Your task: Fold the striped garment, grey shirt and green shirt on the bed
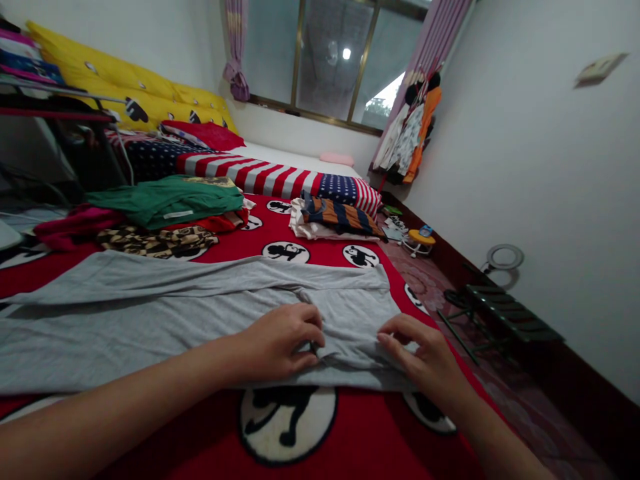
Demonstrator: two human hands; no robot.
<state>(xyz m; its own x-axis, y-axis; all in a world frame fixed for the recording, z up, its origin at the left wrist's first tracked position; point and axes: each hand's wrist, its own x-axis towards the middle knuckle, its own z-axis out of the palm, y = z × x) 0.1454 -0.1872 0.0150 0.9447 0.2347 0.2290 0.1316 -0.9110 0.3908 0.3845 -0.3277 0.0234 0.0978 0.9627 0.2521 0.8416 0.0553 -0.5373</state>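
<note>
A pair of grey trousers (150, 313) lies flat across the red bedspread (370, 427), which has black monkey roundels. My left hand (283, 340) rests near the waist end with its fingers curled, pinching a fold of the grey cloth. My right hand (425, 357) is just to its right, fingers bent and pinching the cloth's edge near the bed's right side.
Behind the trousers lie a green garment (170, 197) on a heap of clothes, a striped folded pile (335, 217) and a stars-and-stripes pillow (265, 173). Yellow cushions (115, 90) line the wall. A folding stool (505, 313) stands on the floor at the right.
</note>
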